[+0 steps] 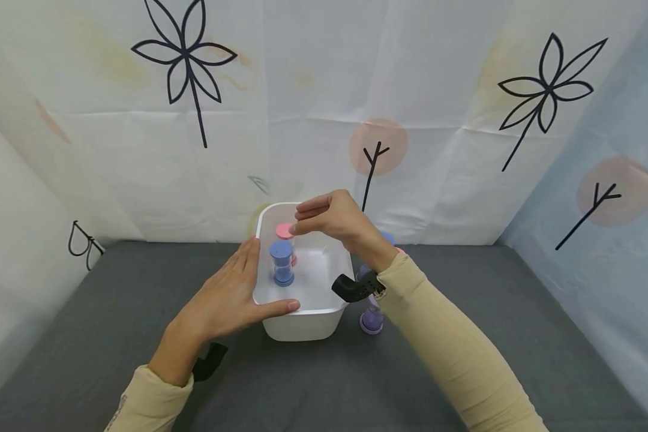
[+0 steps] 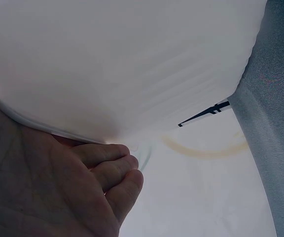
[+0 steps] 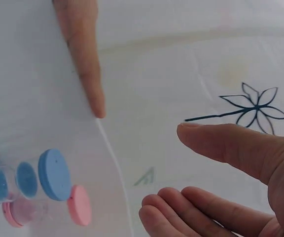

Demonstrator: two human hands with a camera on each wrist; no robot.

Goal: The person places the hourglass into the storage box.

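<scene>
A white plastic bin stands on the grey cloth. In its left half stand a blue sand timer and, behind it, a pink sand timer; both caps also show in the right wrist view. My left hand rests along the bin's left rim, fingers straight, thumb laid over the front rim. Above the bin is my right hand, thumb apart from its fingers, with nothing between them. A purple sand timer stands outside the bin on the right, partly behind my right wrist.
More timers stand right of the bin, mostly hidden by the right forearm; a blue cap peeks out. A white patterned cloth hangs behind the table. Side cloths rise at left and right.
</scene>
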